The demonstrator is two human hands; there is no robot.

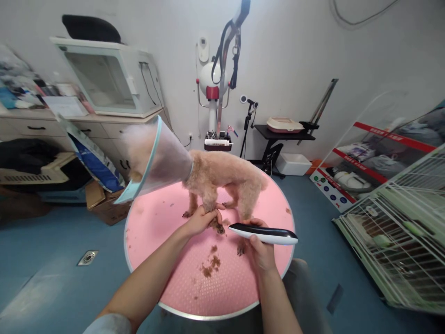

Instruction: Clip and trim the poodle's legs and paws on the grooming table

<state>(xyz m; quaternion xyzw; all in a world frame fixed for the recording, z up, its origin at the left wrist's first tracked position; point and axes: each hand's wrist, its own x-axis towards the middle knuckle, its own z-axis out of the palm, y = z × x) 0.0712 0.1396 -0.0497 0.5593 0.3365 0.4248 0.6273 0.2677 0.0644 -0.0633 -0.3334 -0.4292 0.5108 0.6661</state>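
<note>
A light tan, curly-coated dog (225,169) stands on a round pink table (222,287), facing left. Around its neck is a clear cone collar (170,155) with a pale blue rim. My left hand (200,219) is closed around the lower part of a front leg, just above the dark-clawed paw (218,227). In my right hand (261,250) is a black and white hair clipper (264,233), its narrow end pointing left toward that paw with a small gap between. Brown hair clippings (211,265) lie on the table below the paw.
A grooming arm (224,69) with a hanging black strap rises behind the table. Wire cages (406,246) stand at right. To the left are a cardboard box (107,204), a blue bag (93,162) and a pet carrier (38,174).
</note>
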